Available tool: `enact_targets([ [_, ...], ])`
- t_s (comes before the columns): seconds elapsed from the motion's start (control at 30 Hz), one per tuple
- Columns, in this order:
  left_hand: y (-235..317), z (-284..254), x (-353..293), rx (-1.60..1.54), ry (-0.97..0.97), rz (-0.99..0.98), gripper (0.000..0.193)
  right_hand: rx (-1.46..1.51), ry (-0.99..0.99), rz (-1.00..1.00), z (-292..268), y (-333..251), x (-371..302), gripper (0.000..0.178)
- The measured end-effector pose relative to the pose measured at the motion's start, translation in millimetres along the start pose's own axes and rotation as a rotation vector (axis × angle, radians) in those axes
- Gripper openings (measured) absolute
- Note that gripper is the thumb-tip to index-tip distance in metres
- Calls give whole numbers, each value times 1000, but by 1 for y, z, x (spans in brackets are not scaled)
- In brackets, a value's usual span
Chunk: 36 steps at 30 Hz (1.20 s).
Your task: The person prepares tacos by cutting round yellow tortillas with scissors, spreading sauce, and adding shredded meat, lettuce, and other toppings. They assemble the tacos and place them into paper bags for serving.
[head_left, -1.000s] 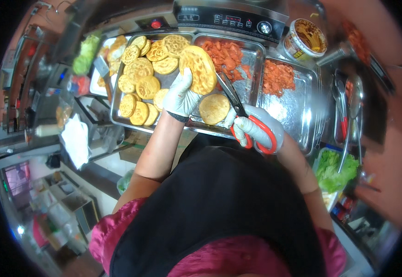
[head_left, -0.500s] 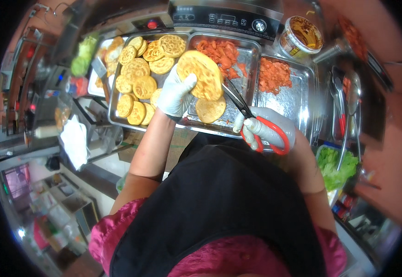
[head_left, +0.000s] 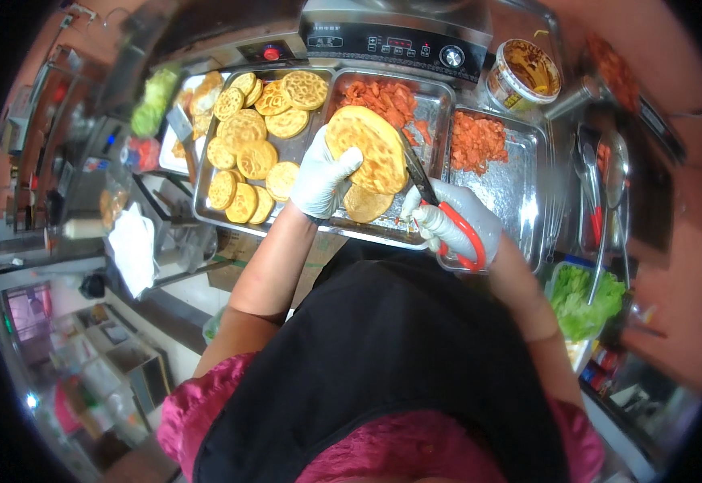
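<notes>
Two gloved hands busy: left hand [head_left: 323,179] clamps flatbread [head_left: 367,149], now lifted higher off tray [head_left: 383,233]; right hand [head_left: 451,225] grips scissors [head_left: 439,211], blades at bread edge, cut starting.

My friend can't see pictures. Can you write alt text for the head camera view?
A gloved left hand holds up a big round flatbread while the gloved right hand puts red-handled scissors to its edge. Below sit metal trays of small golden breads and chopped red filling.
</notes>
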<state>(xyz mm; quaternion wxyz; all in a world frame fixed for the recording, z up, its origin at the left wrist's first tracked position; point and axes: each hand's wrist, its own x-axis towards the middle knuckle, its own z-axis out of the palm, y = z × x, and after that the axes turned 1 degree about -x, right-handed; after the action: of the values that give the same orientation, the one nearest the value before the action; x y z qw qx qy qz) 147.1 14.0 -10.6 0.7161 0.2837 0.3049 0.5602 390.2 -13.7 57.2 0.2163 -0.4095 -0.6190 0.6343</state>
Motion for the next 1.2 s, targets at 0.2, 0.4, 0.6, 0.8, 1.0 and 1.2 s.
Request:
enact_targets([
  [0.2, 12, -8, -2, 224, -37, -3, 55, -115, -90, 207, -11, -15, -2, 40],
  [0.4, 39, -1, 0, 503, -149, -134, 48, 13, -77, 254, -11, -26, -5, 29],
  [0.6, 50, -4, 5, 764, -302, -124, 41, -11, -144, 334, -14, -30, -6, 30],
  [0.8, 64, 13, 12, 1275, -583, -44, 41, -132, -229, 413, -24, -29, -2, 49],
  [1.0, 56, -3, 22, 853, -489, -178, 48, 167, -163, 296, -18, -6, -7, 47],
  [1.2, -23, 5, 4, -192, 346, -35, 70, 239, -96, 196, 16, 14, 1, 43],
])
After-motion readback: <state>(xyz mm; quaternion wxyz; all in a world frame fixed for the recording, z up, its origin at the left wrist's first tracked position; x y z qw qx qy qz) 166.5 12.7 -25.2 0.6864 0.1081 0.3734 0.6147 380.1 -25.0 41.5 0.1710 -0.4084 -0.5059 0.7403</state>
